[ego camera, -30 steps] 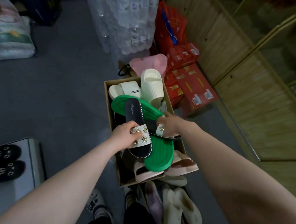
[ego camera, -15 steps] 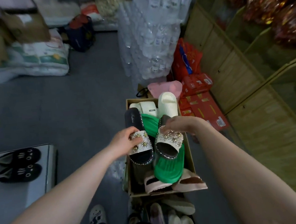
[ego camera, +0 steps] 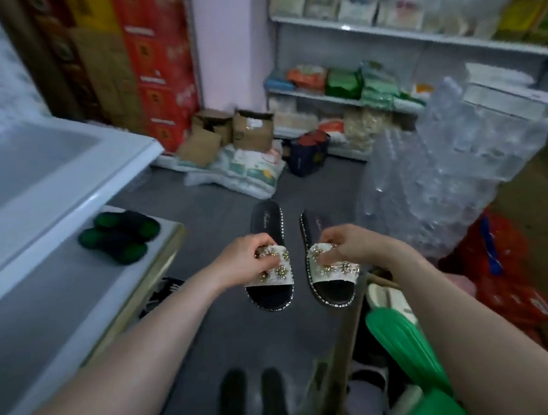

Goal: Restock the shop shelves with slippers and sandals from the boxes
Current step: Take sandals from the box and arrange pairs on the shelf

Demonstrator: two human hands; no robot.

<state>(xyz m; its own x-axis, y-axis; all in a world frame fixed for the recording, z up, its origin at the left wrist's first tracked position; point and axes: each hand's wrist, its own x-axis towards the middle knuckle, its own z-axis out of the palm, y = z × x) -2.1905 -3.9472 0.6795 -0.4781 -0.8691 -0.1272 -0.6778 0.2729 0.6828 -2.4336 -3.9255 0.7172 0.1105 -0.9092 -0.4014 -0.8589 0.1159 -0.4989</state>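
Sandals, one pair: black footbed, white strap set with gilt and pearl ornaments, studded rim round the sole. We recorded the left sandal [ego camera: 265,221] in the left hand [ego camera: 247,260] and the right sandal [ego camera: 334,289] in the right hand [ego camera: 346,245]. Both were held in the air over the grey floor [ego camera: 230,328], side by side but apart, toes toward the camera's wearer, between the pale shelf [ego camera: 42,313] on the left and the cardboard box [ego camera: 353,320] on the right. Handling, in our judgement: light, fairly stiff in the sole, soft in the strap. The ornaments looked liable to snag or shed if rubbed, so the strap's edge or the sole's side would have served better as a hold than the beaded face. Grip: each hand's fingers were curled over the top of its strap and clamped on it, thumbs hidden. Pose: both forearms reached forward at about one level, palms down, hands near each other. Shelf bore a black-and-green pair [ego camera: 118,235]; box held a green slipper [ego camera: 402,342] among others.
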